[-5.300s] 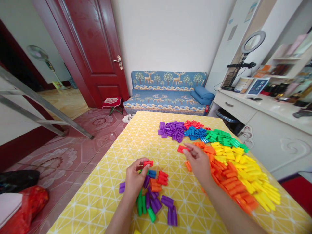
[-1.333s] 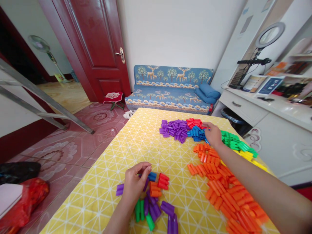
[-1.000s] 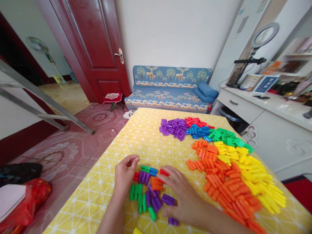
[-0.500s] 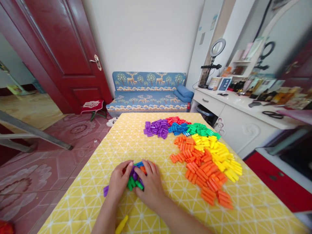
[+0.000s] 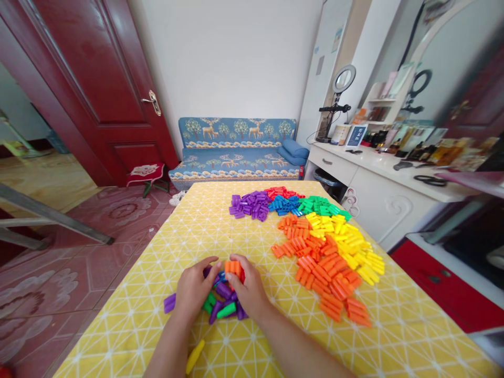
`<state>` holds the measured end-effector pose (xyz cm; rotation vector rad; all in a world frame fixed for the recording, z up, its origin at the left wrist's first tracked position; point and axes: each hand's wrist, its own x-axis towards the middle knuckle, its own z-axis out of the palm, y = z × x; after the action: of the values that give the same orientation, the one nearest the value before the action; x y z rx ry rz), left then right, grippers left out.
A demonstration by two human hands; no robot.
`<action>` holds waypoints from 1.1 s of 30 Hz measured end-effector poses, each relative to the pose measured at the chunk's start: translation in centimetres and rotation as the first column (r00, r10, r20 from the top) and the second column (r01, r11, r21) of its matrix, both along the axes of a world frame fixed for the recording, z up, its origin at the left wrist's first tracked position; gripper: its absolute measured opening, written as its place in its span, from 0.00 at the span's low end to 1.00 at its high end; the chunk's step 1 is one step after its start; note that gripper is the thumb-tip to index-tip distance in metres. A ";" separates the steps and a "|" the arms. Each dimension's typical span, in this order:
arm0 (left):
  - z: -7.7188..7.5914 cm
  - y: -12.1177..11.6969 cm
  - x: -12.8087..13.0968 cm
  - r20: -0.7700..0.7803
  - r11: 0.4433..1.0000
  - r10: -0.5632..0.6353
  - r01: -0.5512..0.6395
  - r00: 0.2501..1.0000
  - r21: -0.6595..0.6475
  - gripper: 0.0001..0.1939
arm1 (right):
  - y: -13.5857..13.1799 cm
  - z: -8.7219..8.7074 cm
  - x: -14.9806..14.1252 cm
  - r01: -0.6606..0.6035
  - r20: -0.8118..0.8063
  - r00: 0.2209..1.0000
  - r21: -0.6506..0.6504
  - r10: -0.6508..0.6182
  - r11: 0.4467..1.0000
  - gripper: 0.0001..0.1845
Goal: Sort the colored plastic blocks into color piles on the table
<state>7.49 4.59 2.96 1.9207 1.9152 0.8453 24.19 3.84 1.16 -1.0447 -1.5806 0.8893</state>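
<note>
A small mixed heap of short plastic tube-like pieces lies between my hands, with purple pieces, a green piece and some blue showing. My right hand grips an orange piece between thumb and fingers at the heap's far side; a bit of red shows beside it. Curved round the heap's left side, my left hand has thumb and fingers apart; purple shows in the gap, and its other fingertips are hidden. A separate purple piece lies left of that wrist. Near my left forearm is a yellow piece.
Sorted by colour, piles of purple, red, blue, green, yellow and orange pieces curve along the table's far and right sides. A yellow patterned cloth covers the table. Beyond stands a blue sofa.
My right hand has lifted an orange piece up from the heap and turned it upright. The heap is more spread out, showing more purple. The view has shifted slightly.
</note>
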 end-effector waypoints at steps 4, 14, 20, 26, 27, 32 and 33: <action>-0.1 0.2 0.1 0.088 0.999 -0.039 0.037 0.995 0.027 0.19 | 0.4 -0.3 0.1 0.046 -0.126 0.990 -0.148 -0.065 0.988 0.21; 0.2 0.2 0.0 0.509 0.985 0.001 -0.090 0.861 0.150 0.19 | 0.4 -0.1 0.7 -0.125 -0.233 0.969 -0.174 0.082 0.977 0.21; 1.1 -0.1 0.2 0.656 0.982 -0.004 -0.119 0.755 0.144 0.22 | 0.3 -0.1 0.2 -0.278 -0.332 0.921 -0.192 0.204 0.941 0.20; 1.1 -0.2 0.8 0.734 0.995 -0.042 -0.040 0.677 0.094 0.24 | 0.5 0.3 0.2 -0.303 -0.316 0.915 -0.131 0.250 0.944 0.11; 1.1 -0.3 0.8 0.732 0.996 -0.051 -0.022 0.680 0.090 0.24 | 0.5 0.3 0.3 -0.296 -0.303 0.920 -0.124 0.248 0.947 0.11; 1.4 -0.6 1.2 0.698 0.994 -0.110 0.067 0.708 0.089 0.24 | 0.7 0.4 0.6 -0.190 -0.214 0.959 0.009 0.188 0.982 0.10; 1.5 -0.7 1.2 0.679 0.992 -0.125 0.087 0.723 0.090 0.24 | 0.6 0.5 0.7 -0.156 -0.197 0.967 0.029 0.159 0.987 0.10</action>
<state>8.73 3.94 4.45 1.4122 1.3192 1.3441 24.87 4.44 1.69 -0.8015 -1.5125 1.0555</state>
